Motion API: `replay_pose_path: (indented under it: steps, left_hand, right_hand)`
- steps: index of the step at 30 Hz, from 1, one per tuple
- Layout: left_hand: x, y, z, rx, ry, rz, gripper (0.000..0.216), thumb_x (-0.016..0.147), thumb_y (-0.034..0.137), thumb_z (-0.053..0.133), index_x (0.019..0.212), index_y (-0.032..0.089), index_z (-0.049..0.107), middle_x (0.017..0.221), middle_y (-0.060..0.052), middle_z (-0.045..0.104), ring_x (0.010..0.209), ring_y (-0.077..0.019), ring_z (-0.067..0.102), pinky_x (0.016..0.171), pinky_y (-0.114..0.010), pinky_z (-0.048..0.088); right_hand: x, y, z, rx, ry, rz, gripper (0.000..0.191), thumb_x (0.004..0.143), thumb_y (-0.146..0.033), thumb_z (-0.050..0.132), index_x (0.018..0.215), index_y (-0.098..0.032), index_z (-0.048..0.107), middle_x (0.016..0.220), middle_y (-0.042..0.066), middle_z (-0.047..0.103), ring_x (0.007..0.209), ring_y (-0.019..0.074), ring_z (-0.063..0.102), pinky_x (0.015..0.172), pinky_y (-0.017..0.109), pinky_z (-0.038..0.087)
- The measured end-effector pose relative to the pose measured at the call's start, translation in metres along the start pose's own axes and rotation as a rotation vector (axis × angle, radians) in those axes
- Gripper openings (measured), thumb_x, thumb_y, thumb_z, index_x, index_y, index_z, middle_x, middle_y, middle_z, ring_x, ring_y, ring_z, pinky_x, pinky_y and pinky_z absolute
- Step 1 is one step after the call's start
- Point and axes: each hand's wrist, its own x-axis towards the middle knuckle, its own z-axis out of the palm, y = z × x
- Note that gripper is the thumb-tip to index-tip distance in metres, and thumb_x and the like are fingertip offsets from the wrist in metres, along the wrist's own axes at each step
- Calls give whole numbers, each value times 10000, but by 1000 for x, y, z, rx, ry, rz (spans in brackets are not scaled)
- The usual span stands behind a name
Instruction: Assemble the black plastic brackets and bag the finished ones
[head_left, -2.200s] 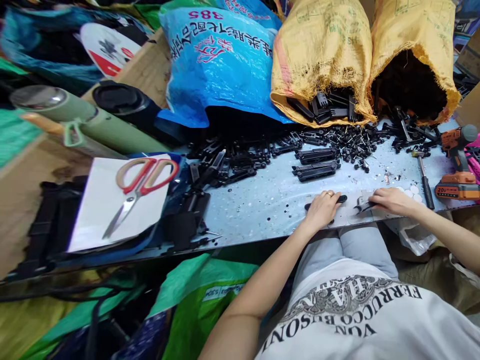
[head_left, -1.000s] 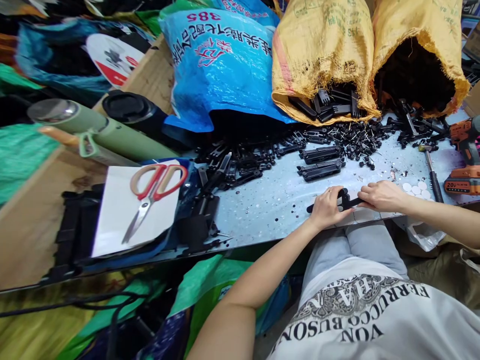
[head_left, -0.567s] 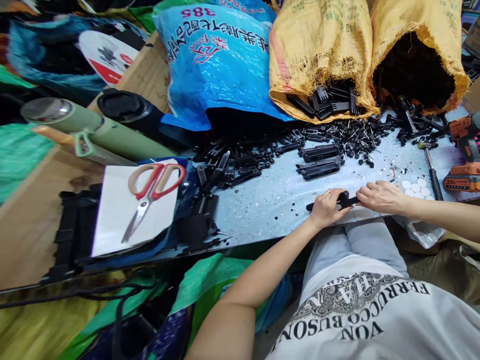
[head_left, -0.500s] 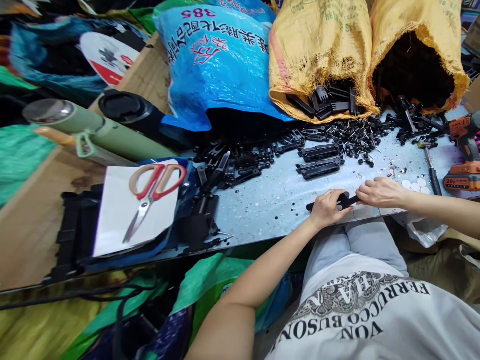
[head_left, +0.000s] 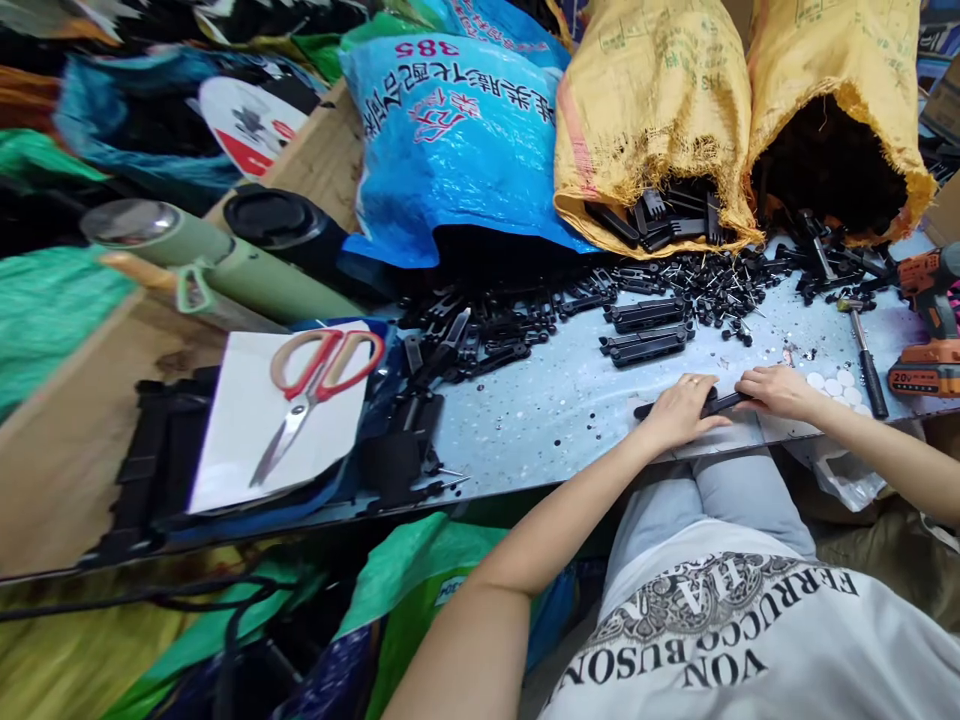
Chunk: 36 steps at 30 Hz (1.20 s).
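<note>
Near the table's front edge, a long black plastic part (head_left: 726, 402) is in both my hands. My left hand (head_left: 681, 412) is closed over its middle, and one end sticks out to the left of the fingers. The fingers of my right hand (head_left: 777, 390) are pinched round the other end. Much of the part is hidden beneath my hands. Just behind it lie two assembled black plastic pieces (head_left: 647, 343), side by side. White round discs (head_left: 835, 386) are on the table to the right of my right hand.
Heaps of small black parts (head_left: 720, 290) line the back, before a blue sack (head_left: 457, 150) and two yellow sacks (head_left: 652, 110). A hammer (head_left: 866, 365) and cordless drill (head_left: 926, 325) are at right. Scissors (head_left: 311, 390) and a green bottle (head_left: 247, 262) are at left.
The view has shifted a little, so most things appear slightly further right. My left hand now covers more of the black part, and the part looks flatter between my hands.
</note>
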Motion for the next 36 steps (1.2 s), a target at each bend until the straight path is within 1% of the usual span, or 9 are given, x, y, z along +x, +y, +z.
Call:
replay_pose_path:
  steps: [3, 5, 9, 12, 15, 20, 23, 28, 36]
  left_hand:
    - [54, 3, 0, 71, 37, 26, 360, 879, 236, 486, 1231, 160, 479, 1242, -126, 532, 1148, -240, 488, 935, -366, 409]
    - [92, 5, 1, 144, 32, -33, 322, 873, 94, 403, 1160, 141, 541, 1176, -140, 565, 1115, -247, 502, 905, -382, 408]
    - [129, 8, -1, 189, -75, -67, 258, 849, 48, 401, 952, 100, 631, 1001, -159, 618, 1026, -253, 539, 854, -372, 420]
    - [99, 1, -14, 129, 14, -78, 226, 861, 108, 432, 926, 123, 648, 994, -135, 615, 983, -234, 548, 840, -347, 431]
    - [36, -13, -32, -104, 165, -167, 184, 854, 261, 519, 904, 160, 664, 898, -81, 627, 865, -200, 572, 821, -331, 443]
    - [-48, -26, -39, -808, 317, -575, 390, 769, 510, 570, 829, 136, 665, 671, -33, 605, 607, -134, 539, 612, -271, 452]
    - [-58, -25, -32, -1015, 360, -710, 471, 655, 575, 654, 798, 127, 661, 602, -13, 580, 558, -112, 513, 567, -248, 434]
    - [-52, -22, -28, -997, 418, -754, 448, 585, 560, 701, 717, 134, 652, 560, 7, 566, 529, -99, 490, 542, -233, 408]
    - [-51, -22, -41, -885, 290, -709, 322, 633, 465, 679, 661, 145, 657, 555, -2, 582, 525, -111, 484, 504, -227, 369]
  right_hand:
    - [-6, 17, 16, 98, 75, 170, 415, 927, -498, 390, 962, -150, 613, 899, 86, 646, 873, 188, 566, 714, 267, 369]
    - [1, 27, 20, 125, 147, 393, 404, 941, -471, 364, 1024, -153, 599, 967, 96, 649, 943, 206, 565, 759, 279, 386]
    - [35, 43, 22, 126, 161, 775, 382, 931, -421, 400, 1122, -125, 546, 1023, 137, 637, 961, 237, 574, 750, 299, 413]
    - [48, 48, 21, 161, 110, 747, 297, 912, -321, 440, 1100, -127, 564, 1039, 142, 625, 924, 225, 591, 754, 302, 429]
    - [36, 47, 17, 307, 187, 639, 246, 872, -226, 471, 1057, -144, 612, 1054, 120, 609, 860, 191, 606, 773, 304, 450]
    - [14, 27, -6, 677, 215, 413, 213, 826, -266, 556, 978, -175, 676, 988, 73, 649, 821, 165, 618, 752, 278, 477]
    - [18, 13, -20, 658, 103, 365, 196, 808, -258, 593, 963, -181, 683, 911, 57, 674, 792, 166, 622, 745, 281, 471]
    - [32, -6, -32, 322, -38, 268, 160, 849, -191, 546, 916, -150, 686, 912, 88, 648, 821, 178, 612, 720, 260, 425]
    - [40, -18, -37, 108, -145, 236, 182, 897, -207, 492, 875, -122, 651, 898, 104, 624, 776, 177, 616, 655, 251, 383]
